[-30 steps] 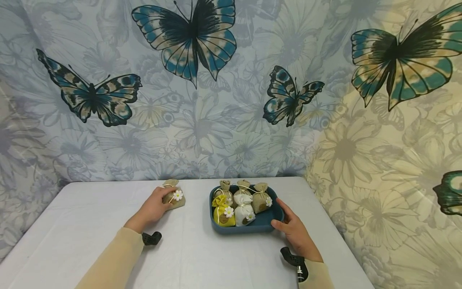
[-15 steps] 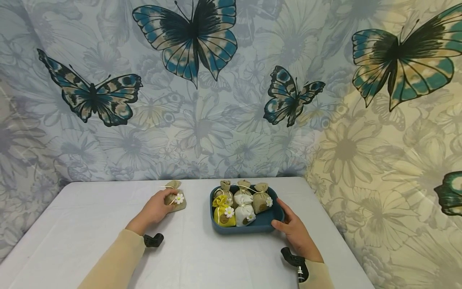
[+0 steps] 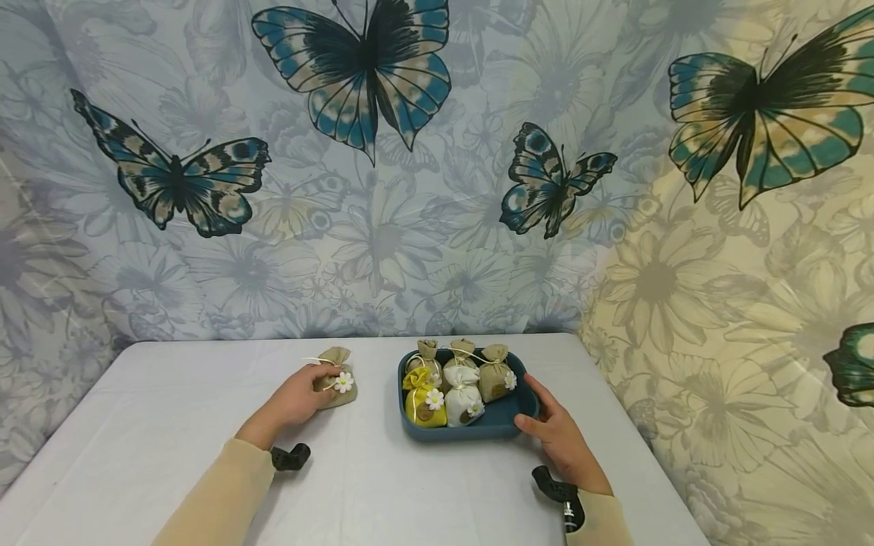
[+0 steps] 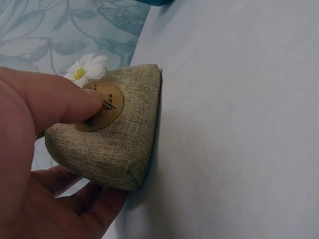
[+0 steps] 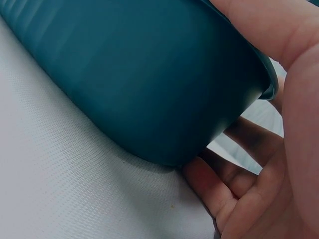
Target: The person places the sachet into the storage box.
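My left hand [image 3: 295, 397] holds a beige burlap drawstring sachet [image 3: 347, 397] with a white daisy, left of the tray. In the left wrist view the thumb [image 4: 65, 99] presses the sachet's round brown label [image 4: 113, 99], and the other fingers curl behind it; its base is close to the cloth. My right hand [image 3: 565, 441] grips the right end of a dark blue tray [image 3: 471, 434], thumb at the rim and fingers round the outer wall [image 5: 149, 89]. Inside the tray sit a yellow sachet [image 3: 419, 413], a white sachet [image 3: 462, 409] and several beige sachets [image 3: 495, 379].
A white cloth covers the table [image 3: 369, 485]. Behind it hangs a backdrop [image 3: 410, 265] printed with flowers and butterflies. The tray's front right part shows its bare floor [image 3: 504, 413]. Black wrist mounts [image 3: 291, 457] are on both wrists.
My left hand has drawn the beige sachet a little toward me and slightly to the right. The right hand and the tray have stayed in place.
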The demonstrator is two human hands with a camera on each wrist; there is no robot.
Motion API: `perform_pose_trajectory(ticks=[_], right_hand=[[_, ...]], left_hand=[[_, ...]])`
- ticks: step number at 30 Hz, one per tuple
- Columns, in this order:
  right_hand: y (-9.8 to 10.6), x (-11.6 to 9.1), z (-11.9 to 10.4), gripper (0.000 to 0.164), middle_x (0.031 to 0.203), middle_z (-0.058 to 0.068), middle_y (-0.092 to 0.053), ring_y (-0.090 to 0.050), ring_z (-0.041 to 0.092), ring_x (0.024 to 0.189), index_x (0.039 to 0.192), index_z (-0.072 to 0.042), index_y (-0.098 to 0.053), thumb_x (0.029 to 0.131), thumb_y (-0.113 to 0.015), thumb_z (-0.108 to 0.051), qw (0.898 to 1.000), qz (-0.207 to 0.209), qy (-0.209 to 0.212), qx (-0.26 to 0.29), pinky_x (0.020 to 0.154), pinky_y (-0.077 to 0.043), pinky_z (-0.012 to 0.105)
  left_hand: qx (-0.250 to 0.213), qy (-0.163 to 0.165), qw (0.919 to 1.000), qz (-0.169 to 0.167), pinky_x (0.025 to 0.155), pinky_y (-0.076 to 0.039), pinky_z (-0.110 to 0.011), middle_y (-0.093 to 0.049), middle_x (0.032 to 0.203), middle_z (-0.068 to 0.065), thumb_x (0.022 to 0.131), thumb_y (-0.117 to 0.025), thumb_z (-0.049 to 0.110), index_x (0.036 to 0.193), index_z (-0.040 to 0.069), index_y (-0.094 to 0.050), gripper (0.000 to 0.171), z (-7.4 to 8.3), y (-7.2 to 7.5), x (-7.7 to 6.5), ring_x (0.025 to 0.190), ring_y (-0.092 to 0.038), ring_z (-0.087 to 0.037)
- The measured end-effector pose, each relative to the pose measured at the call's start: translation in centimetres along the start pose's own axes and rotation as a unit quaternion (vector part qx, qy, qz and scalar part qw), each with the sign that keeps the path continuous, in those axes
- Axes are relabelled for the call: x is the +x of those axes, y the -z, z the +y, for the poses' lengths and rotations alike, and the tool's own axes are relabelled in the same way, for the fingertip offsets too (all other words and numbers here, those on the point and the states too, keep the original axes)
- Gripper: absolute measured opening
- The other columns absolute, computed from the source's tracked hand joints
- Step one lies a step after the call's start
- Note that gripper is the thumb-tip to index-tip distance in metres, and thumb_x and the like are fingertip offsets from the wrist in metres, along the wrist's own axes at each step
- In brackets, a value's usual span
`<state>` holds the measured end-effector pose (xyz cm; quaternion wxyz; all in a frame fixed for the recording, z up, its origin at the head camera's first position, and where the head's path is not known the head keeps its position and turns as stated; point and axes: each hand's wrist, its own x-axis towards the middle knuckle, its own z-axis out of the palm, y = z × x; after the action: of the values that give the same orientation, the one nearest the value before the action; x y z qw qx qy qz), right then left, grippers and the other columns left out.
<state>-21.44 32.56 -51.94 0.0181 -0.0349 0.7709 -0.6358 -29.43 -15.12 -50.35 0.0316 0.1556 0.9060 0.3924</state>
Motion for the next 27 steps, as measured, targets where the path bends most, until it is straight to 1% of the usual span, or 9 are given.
perform_pose_trajectory(ticks=[3, 8, 13, 16, 20, 23, 25, 27], right_hand=[[0.1, 0.0, 0.1, 0.077, 0.161, 0.01, -0.024, -0.039, 0.033, 0.136, 0.159, -0.024, -0.028, 0.095, -0.069, -0.01, 1.0, 0.001, 0.0, -0.002, 0.093, -0.043, 0.025], [0.1, 0.0, 0.1, 0.077, 0.161, 0.01, -0.024, -0.038, 0.034, 0.137, 0.159, -0.024, -0.028, 0.095, -0.069, -0.011, 1.0, -0.001, 0.002, -0.001, 0.094, -0.043, 0.024], [0.1, -0.1, 0.0, 0.077, 0.161, 0.01, -0.025, -0.039, 0.034, 0.136, 0.159, -0.024, -0.028, 0.095, -0.069, -0.011, 1.0, -0.001, 0.005, -0.002, 0.094, -0.043, 0.024], [0.1, -0.1, 0.0, 0.077, 0.16, 0.01, -0.025, -0.04, 0.033, 0.135, 0.159, -0.025, -0.028, 0.095, -0.069, -0.01, 1.0, 0.0, 0.003, -0.005, 0.092, -0.043, 0.026], [0.2, 0.0, 0.1, 0.077, 0.161, 0.01, -0.024, -0.041, 0.033, 0.132, 0.159, -0.026, -0.029, 0.095, -0.07, -0.011, 1.0, 0.001, -0.001, -0.008, 0.09, -0.043, 0.028], [0.2, 0.0, 0.1, 0.077, 0.161, 0.009, -0.023, -0.041, 0.033, 0.132, 0.158, -0.026, -0.029, 0.095, -0.07, -0.012, 1.0, 0.001, -0.002, -0.01, 0.091, -0.043, 0.029], [0.2, 0.0, 0.1, 0.077, 0.161, 0.009, -0.023, -0.041, 0.033, 0.132, 0.159, -0.026, -0.029, 0.095, -0.07, -0.012, 1.0, 0.001, -0.003, -0.01, 0.09, -0.043, 0.03], [0.2, 0.0, 0.1, 0.077, 0.161, 0.008, -0.022, -0.041, 0.033, 0.132, 0.159, -0.026, -0.029, 0.095, -0.07, -0.012, 1.0, 0.001, -0.002, -0.011, 0.09, -0.043, 0.03]], left_hand=[[-0.004, -0.006, 0.9999, 0.008, 0.106, -0.031, -0.06, -0.056, 0.133, -0.021, 0.091, -0.072, 0.013, 0.127, 0.01, -0.066, 0.036, 0.1, -0.2, 0.0, 0.13, -0.043, -0.045], [-0.024, 0.008, 0.9994, 0.022, 0.106, -0.033, -0.058, -0.057, 0.135, -0.017, 0.089, -0.074, 0.012, 0.123, 0.016, -0.068, 0.035, 0.3, -0.7, -0.2, 0.132, -0.043, -0.042], [-0.034, 0.016, 0.9989, 0.028, 0.106, -0.033, -0.058, -0.056, 0.137, -0.017, 0.089, -0.074, 0.012, 0.125, 0.018, -0.067, 0.037, 0.6, -0.9, -0.3, 0.132, -0.043, -0.04], [-0.048, 0.019, 0.9983, 0.028, 0.098, -0.04, -0.054, -0.056, 0.136, -0.016, 0.089, -0.074, 0.013, 0.129, 0.017, -0.064, 0.041, 0.8, -1.0, -0.4, 0.122, -0.05, -0.037], [-0.092, 0.027, 0.9948, 0.032, 0.083, -0.047, -0.044, -0.058, 0.127, -0.017, 0.089, -0.074, 0.012, 0.134, 0.014, -0.06, 0.046, 1.2, -1.3, -0.4, 0.106, -0.056, -0.031], [-0.126, 0.037, 0.9906, 0.038, 0.078, -0.048, -0.038, -0.06, 0.117, -0.016, 0.088, -0.074, 0.01, 0.131, 0.015, -0.06, 0.045, 1.4, -1.7, -0.5, 0.101, -0.058, -0.028], [-0.138, 0.038, 0.989, 0.037, 0.073, -0.049, -0.036, -0.061, 0.11, -0.016, 0.088, -0.074, 0.009, 0.127, 0.014, -0.059, 0.042, 1.6, -1.8, -0.5, 0.097, -0.058, -0.027], [-0.151, 0.045, 0.9868, 0.039, 0.07, -0.049, -0.035, -0.062, 0.105, -0.014, 0.088, -0.074, 0.008, 0.124, 0.014, -0.058, 0.04, 1.7, -2.0, -0.6, 0.091, -0.059, -0.025]])
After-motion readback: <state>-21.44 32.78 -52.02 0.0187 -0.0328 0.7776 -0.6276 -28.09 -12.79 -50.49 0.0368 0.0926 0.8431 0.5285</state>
